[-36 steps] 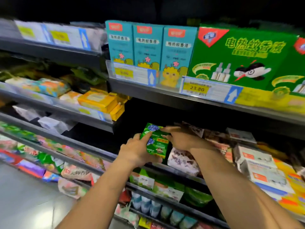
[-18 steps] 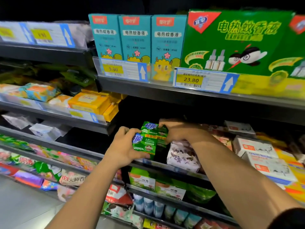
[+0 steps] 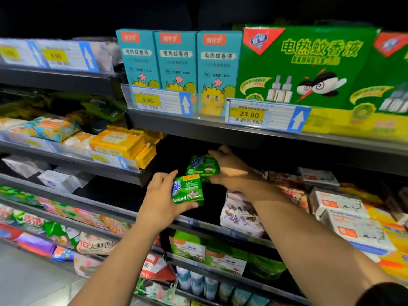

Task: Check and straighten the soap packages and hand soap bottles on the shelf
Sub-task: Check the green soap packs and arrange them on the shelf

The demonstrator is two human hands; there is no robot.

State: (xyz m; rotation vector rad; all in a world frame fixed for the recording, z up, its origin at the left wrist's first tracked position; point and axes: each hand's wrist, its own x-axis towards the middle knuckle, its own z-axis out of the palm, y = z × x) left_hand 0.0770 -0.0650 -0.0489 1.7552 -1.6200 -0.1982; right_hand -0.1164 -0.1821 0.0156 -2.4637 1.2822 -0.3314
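Dark metal shelving (image 3: 220,129) is filling the view, its top tier carrying a big green mosquito-liquid box (image 3: 309,69) beside three teal boxes (image 3: 176,62), while a floral white soap pack (image 3: 240,215) is lying on the tier below. In the dark gap left of that pack, the left hand (image 3: 161,204) is gripping the lower green soap package (image 3: 188,191), thumb along its bottom edge, holding it upright just above the front rail. The right hand (image 3: 231,171) is pinching the upper green soap package (image 3: 203,165), which is tilting just behind and above the first.
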